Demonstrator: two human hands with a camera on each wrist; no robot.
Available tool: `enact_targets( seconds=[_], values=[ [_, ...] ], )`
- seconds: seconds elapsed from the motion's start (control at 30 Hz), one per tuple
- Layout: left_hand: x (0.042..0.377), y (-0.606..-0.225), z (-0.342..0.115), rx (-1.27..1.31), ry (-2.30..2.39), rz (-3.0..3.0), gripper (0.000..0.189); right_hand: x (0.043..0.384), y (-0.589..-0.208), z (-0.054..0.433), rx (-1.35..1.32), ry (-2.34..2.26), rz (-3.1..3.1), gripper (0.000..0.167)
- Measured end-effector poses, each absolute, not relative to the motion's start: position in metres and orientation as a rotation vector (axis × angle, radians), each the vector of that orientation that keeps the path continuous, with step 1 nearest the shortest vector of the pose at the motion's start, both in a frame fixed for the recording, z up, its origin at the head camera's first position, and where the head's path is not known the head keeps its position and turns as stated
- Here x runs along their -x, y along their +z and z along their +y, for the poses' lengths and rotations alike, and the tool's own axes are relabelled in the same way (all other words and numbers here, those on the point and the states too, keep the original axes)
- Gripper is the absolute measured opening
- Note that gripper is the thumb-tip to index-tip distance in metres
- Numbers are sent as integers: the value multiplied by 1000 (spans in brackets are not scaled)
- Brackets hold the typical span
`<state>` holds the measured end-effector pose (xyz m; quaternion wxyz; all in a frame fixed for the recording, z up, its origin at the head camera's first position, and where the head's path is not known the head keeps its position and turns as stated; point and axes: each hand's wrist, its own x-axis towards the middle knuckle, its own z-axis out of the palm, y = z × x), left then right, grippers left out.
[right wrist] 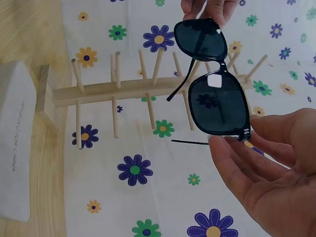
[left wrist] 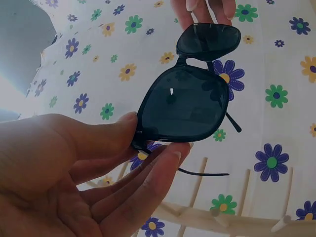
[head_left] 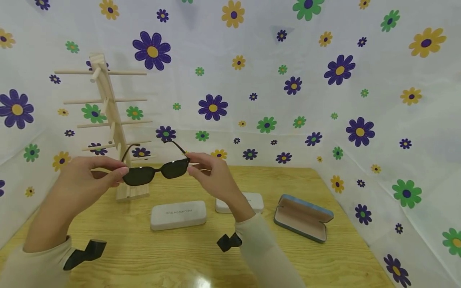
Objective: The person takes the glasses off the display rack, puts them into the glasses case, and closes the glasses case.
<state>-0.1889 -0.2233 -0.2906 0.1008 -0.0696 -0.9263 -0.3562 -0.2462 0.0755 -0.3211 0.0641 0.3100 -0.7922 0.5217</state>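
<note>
A pair of black sunglasses (head_left: 174,169) with dark lenses is held up between both hands, its temples unfolded and pointing away. The left hand (head_left: 88,176) pinches the left hinge corner between thumb and fingers; the left wrist view shows this grip beside the near lens (left wrist: 182,106). On the other side, the right hand (head_left: 212,174) pinches the right hinge corner, as the right wrist view also shows at the near lens (right wrist: 219,106). Behind the sunglasses stands a wooden peg rack (head_left: 109,100), with bare pegs on both sides of its upright.
Two white glasses cases lie on the wooden table (head_left: 162,260): a nearer one (head_left: 178,215) and one (head_left: 253,202) partly behind the right forearm. To the right, a blue case (head_left: 304,218) lies with its lid raised. A flower-patterned cloth (head_left: 216,52) hangs behind.
</note>
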Motion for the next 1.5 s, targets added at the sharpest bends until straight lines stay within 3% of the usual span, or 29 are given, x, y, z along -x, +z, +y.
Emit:
enact_targets(
  seconds=[0.7,1.1,1.27,1.5],
  values=[
    [214,-345,-141,403,-1383,-2723,17,235,-354,150,-637,1376,-2592,36],
    [219,-357,-118,389,-1432,-2734,17,235,-363,168,-602,1344,-2654,37],
    [221,-362,-114,381,-1425,-2738,22,234,-364,172,-600,1342,-2660,39],
    [223,-365,-109,366,-1470,-2744,45,236,-368,174,-526,1348,-2679,44]
  ],
)
